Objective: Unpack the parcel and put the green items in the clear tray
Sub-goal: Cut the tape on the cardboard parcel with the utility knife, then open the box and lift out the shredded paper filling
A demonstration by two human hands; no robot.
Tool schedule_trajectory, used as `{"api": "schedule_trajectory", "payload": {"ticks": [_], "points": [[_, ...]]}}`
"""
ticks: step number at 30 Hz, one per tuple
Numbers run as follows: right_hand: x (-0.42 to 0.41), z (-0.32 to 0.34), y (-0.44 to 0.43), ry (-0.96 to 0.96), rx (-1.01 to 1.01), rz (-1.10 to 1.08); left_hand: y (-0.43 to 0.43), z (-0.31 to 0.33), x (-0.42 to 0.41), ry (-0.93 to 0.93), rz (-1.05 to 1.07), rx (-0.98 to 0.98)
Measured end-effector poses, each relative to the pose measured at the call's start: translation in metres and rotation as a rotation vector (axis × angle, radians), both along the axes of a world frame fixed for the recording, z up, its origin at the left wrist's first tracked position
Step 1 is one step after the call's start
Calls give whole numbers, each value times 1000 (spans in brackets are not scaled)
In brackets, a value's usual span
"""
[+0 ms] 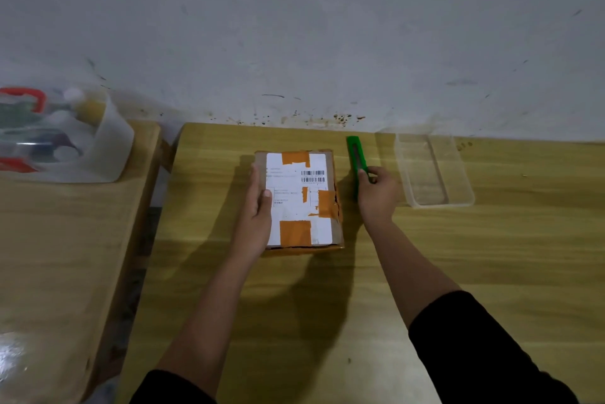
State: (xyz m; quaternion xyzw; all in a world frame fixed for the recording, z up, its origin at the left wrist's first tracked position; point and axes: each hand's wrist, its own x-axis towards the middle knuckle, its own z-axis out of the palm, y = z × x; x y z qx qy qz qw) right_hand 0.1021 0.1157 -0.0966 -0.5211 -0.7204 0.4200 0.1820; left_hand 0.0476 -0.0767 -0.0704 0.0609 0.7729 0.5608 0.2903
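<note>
Wooden table [491,256]: sealed parcel [299,199], empty clear tray [433,171].

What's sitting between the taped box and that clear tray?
In the head view, a green utility knife lies there, with the right hand closing on it.

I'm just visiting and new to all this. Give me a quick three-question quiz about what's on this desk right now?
1. True or false: the parcel is already open.
2. Which hand is closing on the green utility knife?
A. left hand
B. right hand
C. neither
3. Fill in: the clear tray sits to the ____ of the parcel, and holds nothing visible.

Key:
1. False; orange tape strips still cross its top, and the left hand lies flat along its left side.
2. B; the right hand's grip is around the knife's near end.
3. right
</note>
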Motion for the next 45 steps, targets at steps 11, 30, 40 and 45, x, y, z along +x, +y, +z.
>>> {"api": "schedule_trajectory", "payload": {"ticks": [11, 30, 40, 45], "points": [[-11, -2, 3, -50, 72, 3, 2, -1, -3, -18, 2, 20], [-12, 48, -13, 10, -163, 544, -12, 2, 111, 147, 325, -25], [146, 47, -59, 53, -147, 426, -31, 26, 109, 103, 503, -126], [215, 38, -73, 54, -146, 354, -17, 20, 112, 45, 206, -85]]}}
